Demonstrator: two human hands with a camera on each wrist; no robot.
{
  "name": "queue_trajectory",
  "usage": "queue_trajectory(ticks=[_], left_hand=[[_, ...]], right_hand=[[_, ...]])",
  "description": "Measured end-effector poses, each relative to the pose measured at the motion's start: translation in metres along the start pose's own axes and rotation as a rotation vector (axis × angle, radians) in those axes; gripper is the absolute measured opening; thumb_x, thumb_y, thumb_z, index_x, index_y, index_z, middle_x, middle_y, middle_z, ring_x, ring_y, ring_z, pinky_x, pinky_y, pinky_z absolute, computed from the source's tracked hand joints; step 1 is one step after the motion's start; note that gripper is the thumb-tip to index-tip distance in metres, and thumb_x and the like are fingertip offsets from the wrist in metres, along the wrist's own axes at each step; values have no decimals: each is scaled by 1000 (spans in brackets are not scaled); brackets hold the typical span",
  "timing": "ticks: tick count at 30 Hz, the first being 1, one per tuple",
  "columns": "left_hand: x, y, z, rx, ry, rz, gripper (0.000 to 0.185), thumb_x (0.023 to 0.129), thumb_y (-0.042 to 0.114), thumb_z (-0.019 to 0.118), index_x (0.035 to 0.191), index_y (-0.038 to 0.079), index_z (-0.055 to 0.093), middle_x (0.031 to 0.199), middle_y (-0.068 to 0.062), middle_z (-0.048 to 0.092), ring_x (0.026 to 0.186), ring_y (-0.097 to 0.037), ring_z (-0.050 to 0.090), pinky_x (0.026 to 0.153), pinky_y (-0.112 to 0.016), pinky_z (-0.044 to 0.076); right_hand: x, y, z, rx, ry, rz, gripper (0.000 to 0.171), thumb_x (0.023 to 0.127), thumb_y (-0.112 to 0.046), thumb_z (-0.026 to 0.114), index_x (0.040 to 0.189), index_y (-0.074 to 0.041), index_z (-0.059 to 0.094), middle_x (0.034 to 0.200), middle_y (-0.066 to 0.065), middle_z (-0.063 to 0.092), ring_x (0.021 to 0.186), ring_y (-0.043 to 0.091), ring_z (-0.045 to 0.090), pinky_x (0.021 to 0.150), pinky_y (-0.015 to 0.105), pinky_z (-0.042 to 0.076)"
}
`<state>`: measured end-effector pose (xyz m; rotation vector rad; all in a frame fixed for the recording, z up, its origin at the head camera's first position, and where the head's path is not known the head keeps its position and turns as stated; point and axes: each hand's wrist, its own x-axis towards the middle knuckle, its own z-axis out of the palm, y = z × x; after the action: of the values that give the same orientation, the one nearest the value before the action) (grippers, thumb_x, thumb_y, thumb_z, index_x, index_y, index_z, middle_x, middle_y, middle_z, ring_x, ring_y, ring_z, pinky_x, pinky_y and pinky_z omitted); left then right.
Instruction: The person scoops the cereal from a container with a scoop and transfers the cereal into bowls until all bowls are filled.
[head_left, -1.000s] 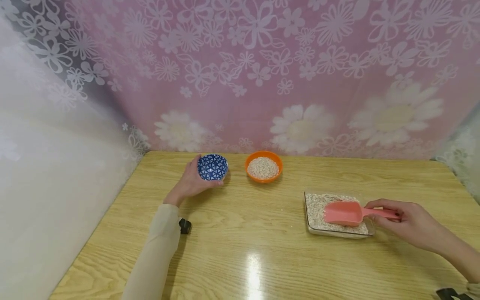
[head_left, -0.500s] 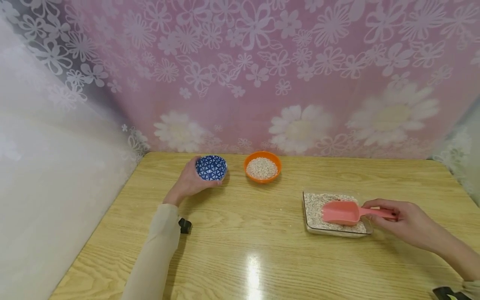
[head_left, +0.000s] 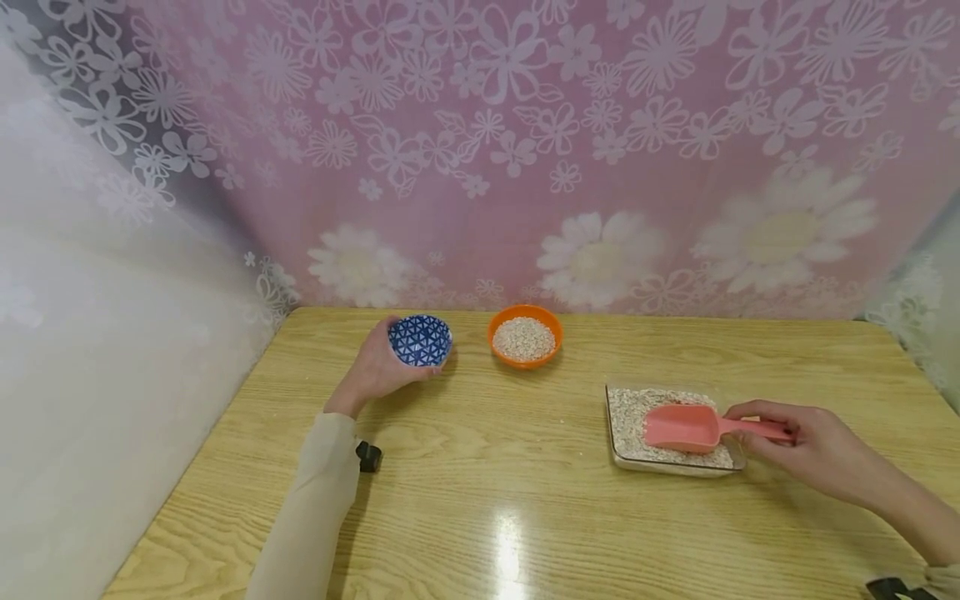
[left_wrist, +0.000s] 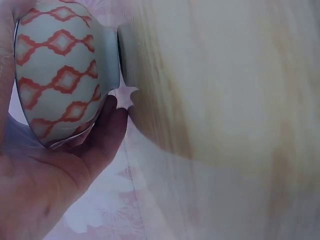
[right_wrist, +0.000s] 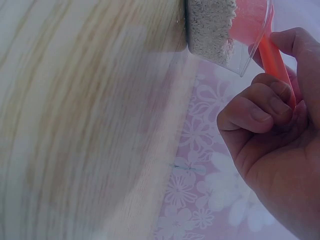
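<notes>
Barely anything has moved since the earlier frame: the blue bowl (head_left: 420,340) has edged a touch left and nearer along with the left grip (head_left: 378,367), while the scoop (head_left: 682,427) and the right grip (head_left: 817,442) stay as they were. That bowl is at the far left of the table (head_left: 420,517), left of the orange bowl (head_left: 525,311) and apart from it, its patterned inside bare. The left grip is curled round its side, thumb on the near side and fingers on the far; whether its foot (left_wrist: 111,55) fully touches the table I cannot tell. At the right, the scoop lies on the oats (head_left: 630,417) in the clear box (head_left: 667,467), mouth to the left. The right grip pinches its handle (right_wrist: 274,60) between thumb and forefinger, the other fingers folded in beneath. More oats fill much of the orange bowl. I judge the step in hand to be placing or steadying the blue bowl while keeping hold of the scoop. The next move seems to call for letting the bowl settle flat before the left fingers loosen, and a firmer, level hold on the handle if the scoop is to be loaded.
</notes>
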<state>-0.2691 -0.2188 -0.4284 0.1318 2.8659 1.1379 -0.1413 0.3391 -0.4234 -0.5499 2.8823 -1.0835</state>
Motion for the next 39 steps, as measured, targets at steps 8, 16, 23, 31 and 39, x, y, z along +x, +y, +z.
queue_trajectory(ticks=[8, 16, 23, 31, 39], left_hand=[[-6, 4, -1, -15, -10, 6, 122, 67, 47, 92, 159, 5, 24, 151, -21, 44, 135, -42, 52, 110, -58, 47], [-19, 15, 4, -32, -61, 78, 122, 64, 41, 95, 158, 8, 25, 152, -21, 42, 136, -43, 50, 111, -61, 44], [-31, 26, 13, -33, -125, 163, 122, 63, 38, 96, 158, 8, 25, 152, -19, 42, 135, -41, 51, 110, -59, 46], [-42, 41, 27, -49, -190, 240, 121, 62, 37, 97, 156, 7, 27, 152, -16, 42, 133, -37, 52, 109, -57, 48], [-50, 56, 41, -82, -266, 300, 120, 60, 38, 97, 155, 10, 30, 152, -11, 43, 134, -33, 52, 108, -53, 49]], right_hand=[[0, -1, 2, -13, 2, 16, 25, 97, -11, 70, 121, -5, 69, 79, -15, 68, 55, 4, 46, 46, 26, 34], [0, -2, 2, -22, 14, 7, 24, 96, -10, 71, 120, -6, 70, 78, -15, 68, 54, 3, 44, 46, 26, 33], [0, -1, 2, -16, 11, 13, 25, 96, -11, 71, 121, -5, 70, 81, -17, 68, 56, 4, 45, 47, 26, 34], [0, 0, 2, -17, -1, 14, 27, 97, -12, 70, 123, -3, 69, 85, -20, 69, 58, 3, 49, 47, 26, 35], [0, 0, 2, -5, 3, 4, 27, 97, -10, 69, 123, -3, 68, 86, -20, 70, 58, 3, 49, 47, 26, 36]])
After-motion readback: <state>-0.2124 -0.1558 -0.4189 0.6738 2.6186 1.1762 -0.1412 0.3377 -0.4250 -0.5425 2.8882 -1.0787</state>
